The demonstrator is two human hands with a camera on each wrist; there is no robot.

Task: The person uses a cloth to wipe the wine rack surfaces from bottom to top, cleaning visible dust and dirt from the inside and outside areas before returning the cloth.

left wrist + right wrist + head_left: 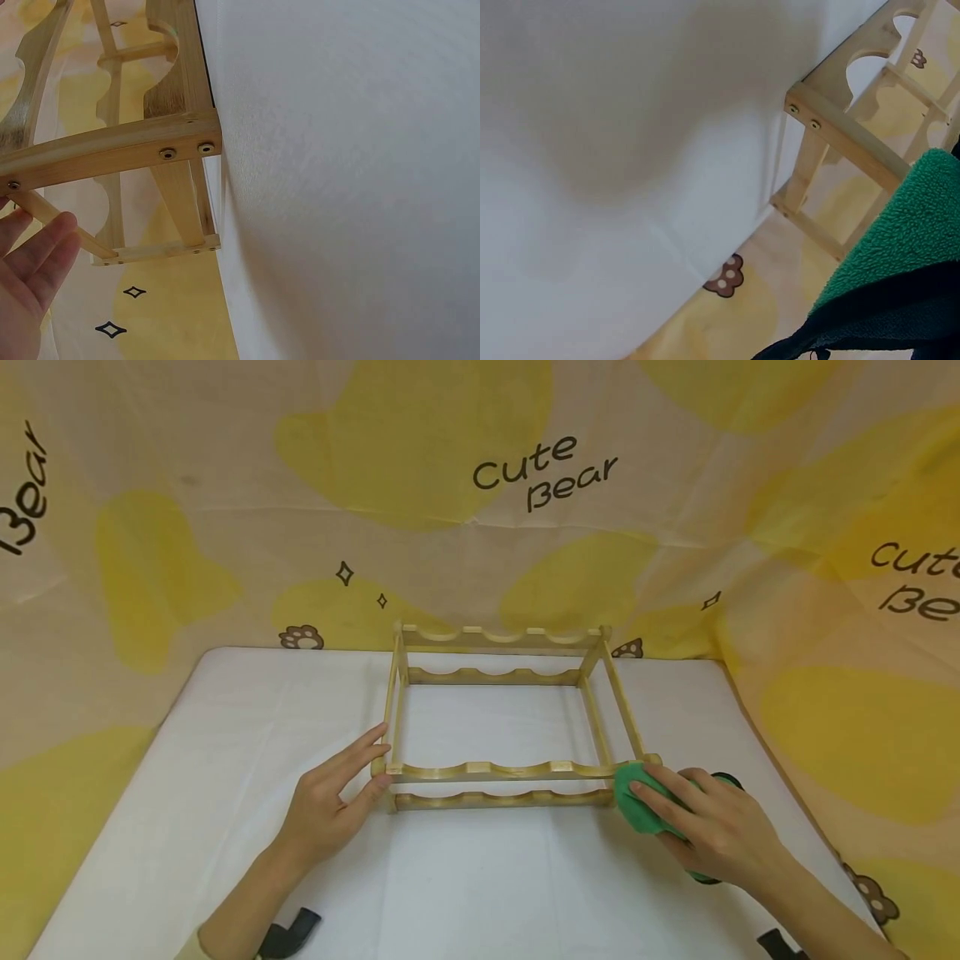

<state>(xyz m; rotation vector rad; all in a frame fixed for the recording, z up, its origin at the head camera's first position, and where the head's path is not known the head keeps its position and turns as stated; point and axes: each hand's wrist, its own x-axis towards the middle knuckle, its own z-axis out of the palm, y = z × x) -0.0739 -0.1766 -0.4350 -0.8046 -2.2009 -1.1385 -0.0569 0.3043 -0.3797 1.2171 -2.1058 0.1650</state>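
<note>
A pale wooden rack (517, 771) with scalloped rails stands on the white table. My left hand (330, 797) holds its near left corner, with the thumb toward the front and the fingers along the side. In the left wrist view, fingertips (64, 225) touch a thin bar of the rack's end frame (112, 154). A green cloth (637, 797) with dark edging is bunched under my right hand (723, 831), which grips it against the rack's near right corner. The right wrist view shows the fuzzy cloth (907, 225) beside the rack's end, the right fingers hidden.
The white table (480, 885) reaches back to a yellow patterned cloth backdrop (420, 460), which also rises along the sides. Black straps (292, 935) hang near both wrists at the bottom of the head view.
</note>
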